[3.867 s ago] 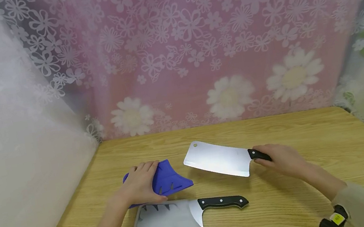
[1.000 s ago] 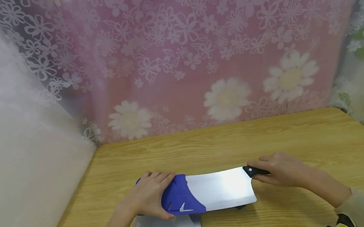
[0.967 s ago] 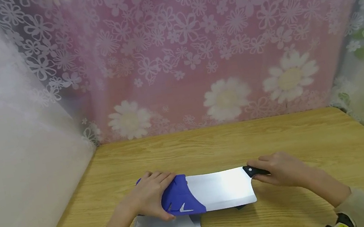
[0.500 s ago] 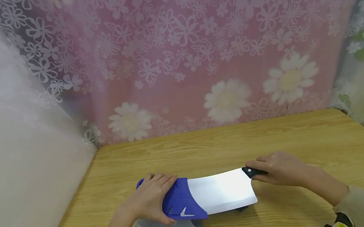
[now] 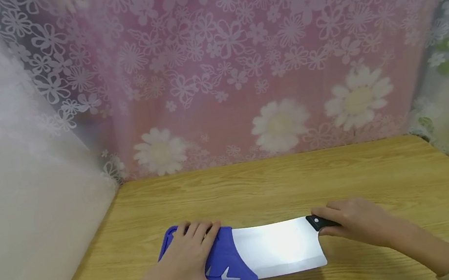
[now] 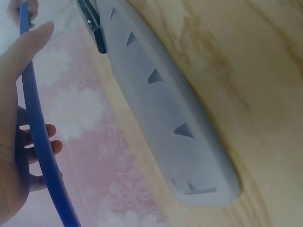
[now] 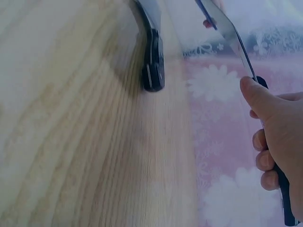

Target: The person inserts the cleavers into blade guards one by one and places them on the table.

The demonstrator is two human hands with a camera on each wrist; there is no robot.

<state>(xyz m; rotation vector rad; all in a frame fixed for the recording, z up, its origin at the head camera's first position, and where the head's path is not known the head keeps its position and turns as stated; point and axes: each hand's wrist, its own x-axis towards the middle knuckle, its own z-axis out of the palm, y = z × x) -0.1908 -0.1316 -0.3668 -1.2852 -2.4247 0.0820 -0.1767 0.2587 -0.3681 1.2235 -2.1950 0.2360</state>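
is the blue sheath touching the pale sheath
Apart: the left wrist view shows the pink curtain in a clear gap between the blue sheath and the pale sheath.

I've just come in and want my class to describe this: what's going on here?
A person's left grip holds a blue sheath, and the right grip holds a cleaver by its handle. The cleaver's front end is inside the sheath, with the rest of the blade bare. Below, a second cleaver in a pale sheath lies on the table.
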